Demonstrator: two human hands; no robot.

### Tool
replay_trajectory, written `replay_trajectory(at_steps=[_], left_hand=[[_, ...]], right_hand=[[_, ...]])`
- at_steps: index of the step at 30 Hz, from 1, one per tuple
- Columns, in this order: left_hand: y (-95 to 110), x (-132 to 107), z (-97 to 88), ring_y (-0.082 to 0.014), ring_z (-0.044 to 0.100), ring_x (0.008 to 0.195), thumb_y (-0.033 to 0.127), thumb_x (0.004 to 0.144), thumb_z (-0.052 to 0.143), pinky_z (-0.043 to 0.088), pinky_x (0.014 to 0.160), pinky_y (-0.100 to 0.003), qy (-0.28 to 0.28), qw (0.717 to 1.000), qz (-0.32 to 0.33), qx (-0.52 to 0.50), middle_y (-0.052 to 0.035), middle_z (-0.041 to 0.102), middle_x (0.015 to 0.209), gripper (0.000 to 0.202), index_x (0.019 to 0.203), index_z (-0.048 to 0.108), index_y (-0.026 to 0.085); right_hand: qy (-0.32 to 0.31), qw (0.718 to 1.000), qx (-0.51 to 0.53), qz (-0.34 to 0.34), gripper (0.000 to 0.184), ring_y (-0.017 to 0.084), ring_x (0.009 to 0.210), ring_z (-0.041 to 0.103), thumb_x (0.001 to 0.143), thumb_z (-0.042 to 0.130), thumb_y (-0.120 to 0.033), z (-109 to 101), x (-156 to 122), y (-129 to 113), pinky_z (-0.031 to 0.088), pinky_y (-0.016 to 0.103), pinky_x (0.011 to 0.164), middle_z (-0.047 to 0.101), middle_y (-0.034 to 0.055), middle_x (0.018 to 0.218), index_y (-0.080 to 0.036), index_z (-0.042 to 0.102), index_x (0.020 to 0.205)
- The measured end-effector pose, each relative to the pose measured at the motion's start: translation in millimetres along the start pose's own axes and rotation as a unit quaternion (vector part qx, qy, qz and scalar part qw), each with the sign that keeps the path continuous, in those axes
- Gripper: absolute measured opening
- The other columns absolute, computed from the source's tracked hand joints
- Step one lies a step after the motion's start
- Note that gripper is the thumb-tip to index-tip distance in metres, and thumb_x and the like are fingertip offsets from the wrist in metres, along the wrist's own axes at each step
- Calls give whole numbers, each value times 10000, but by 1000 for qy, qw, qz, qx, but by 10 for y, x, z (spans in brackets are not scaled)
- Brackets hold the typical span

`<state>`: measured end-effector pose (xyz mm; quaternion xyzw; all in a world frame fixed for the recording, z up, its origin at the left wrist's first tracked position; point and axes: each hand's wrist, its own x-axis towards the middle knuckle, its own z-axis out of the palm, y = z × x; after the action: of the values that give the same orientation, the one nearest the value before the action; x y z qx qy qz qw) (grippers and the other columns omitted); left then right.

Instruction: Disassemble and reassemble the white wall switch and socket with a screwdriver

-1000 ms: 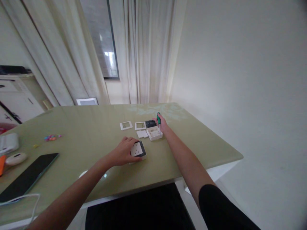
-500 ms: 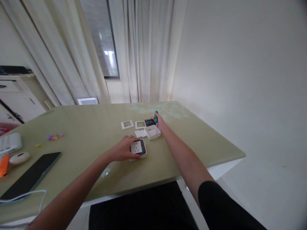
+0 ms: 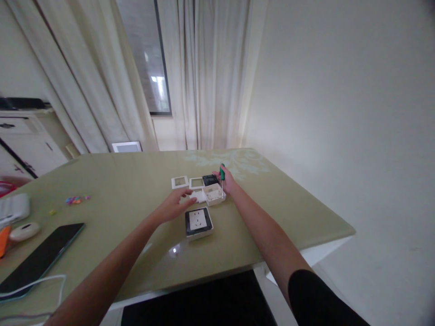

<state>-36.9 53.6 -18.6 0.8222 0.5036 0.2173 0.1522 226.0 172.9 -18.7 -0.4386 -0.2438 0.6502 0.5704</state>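
Note:
My right hand (image 3: 228,180) is closed around the green handle of a screwdriver (image 3: 222,173), whose shaft points down at the right side of an open white mounting box (image 3: 213,192). My left hand (image 3: 172,206) has its thumb and fingers apart, beside some small white plates (image 3: 197,196); whether it touches them is hard to tell. In front of it a wall socket (image 3: 198,219) with a white face and dark surround sits on a white box. Behind the open box lies a black socket part (image 3: 210,180), with two white cover frames (image 3: 180,182) to the left.
On the left of the glossy green table (image 3: 129,181) are a phone (image 3: 41,256) with a white cable, a round white case (image 3: 25,231), an orange object (image 3: 4,240) and small colourful pieces (image 3: 76,199). A wall (image 3: 340,113) stands to the right, curtains (image 3: 217,72) behind.
My left hand has let go of the wall socket and moved up and slightly left, toward the white plates. My right hand still holds the screwdriver upright. The view has shifted slightly.

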Motion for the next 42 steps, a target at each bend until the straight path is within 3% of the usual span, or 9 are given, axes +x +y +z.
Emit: replay_trajectory(at_steps=[5,10,15,20,27,32,37,40,42], left_hand=[[-492,529,-66,-359,580,1408,407,1036,726,462,1180,-631,69,991,-100,57,-142,600,1537,458,1430,640,190],[-683,828,-26,-374,561,1430,422,1032,733,460,1182,-652,43,991,-110,61,-146,553,1593,512,1479,612,203],[-840,836,-82,-327,647,1331,506,1037,698,498,1154,-587,-13,997,-69,38,-140,659,1479,473,1391,672,194],[-936,553,-167,-385,643,1376,751,839,707,450,1224,-486,-43,997,-53,27,-157,704,1473,767,1371,725,198],[-641,-118,-109,-394,587,1459,749,872,676,429,1250,-516,-74,995,-67,19,-122,629,1594,818,1516,652,245],[-308,-494,-59,-368,578,1481,544,1011,602,441,1243,-565,-90,994,-29,55,-123,572,1647,640,1575,587,242],[76,-636,-121,-327,641,1392,331,1131,333,502,1178,-558,34,997,-11,64,-132,680,1520,477,1509,602,220],[313,-731,-108,-305,615,1413,412,1122,483,524,1170,-504,-2,999,44,-3,-84,660,1536,437,1543,537,305],[421,-799,-47,-336,576,1452,498,1036,669,496,1208,-541,-44,995,87,-21,-81,595,1609,655,1624,427,342]], right_hand=[[6,1000,8,-12,381,254,1124,716,1056,690,-416,-222,-28,-51,638,464,944,687,112,1346,-183,658,1357],[-4,1000,17,-14,339,224,1042,730,1065,679,-421,-433,-130,-85,650,417,885,715,99,1270,-179,679,1302],[-18,999,27,-22,332,221,1032,733,1066,677,-424,-513,-200,-51,649,413,882,721,96,1253,-175,684,1285],[-35,998,28,-34,319,225,1049,732,1065,679,-418,-476,-220,22,647,420,899,722,96,1259,-176,690,1273],[-46,997,16,-56,291,199,965,735,1070,667,-444,-473,-295,53,641,391,865,748,72,1139,-169,714,1156],[-52,996,-8,-75,446,170,838,719,1043,650,-577,-519,-378,-19,617,340,784,727,28,889,-172,656,856],[-96,987,-103,-78,630,78,495,503,785,771,-799,-557,-637,-272,327,200,409,658,-37,701,-219,541,702],[-168,961,-213,-45,496,45,414,336,799,847,-664,-524,-937,-452,186,209,390,660,-52,676,-202,668,793],[-226,928,-296,-18,384,74,499,460,768,943,-497,-471,-1154,-526,281,204,447,683,-30,681,-175,754,860]])
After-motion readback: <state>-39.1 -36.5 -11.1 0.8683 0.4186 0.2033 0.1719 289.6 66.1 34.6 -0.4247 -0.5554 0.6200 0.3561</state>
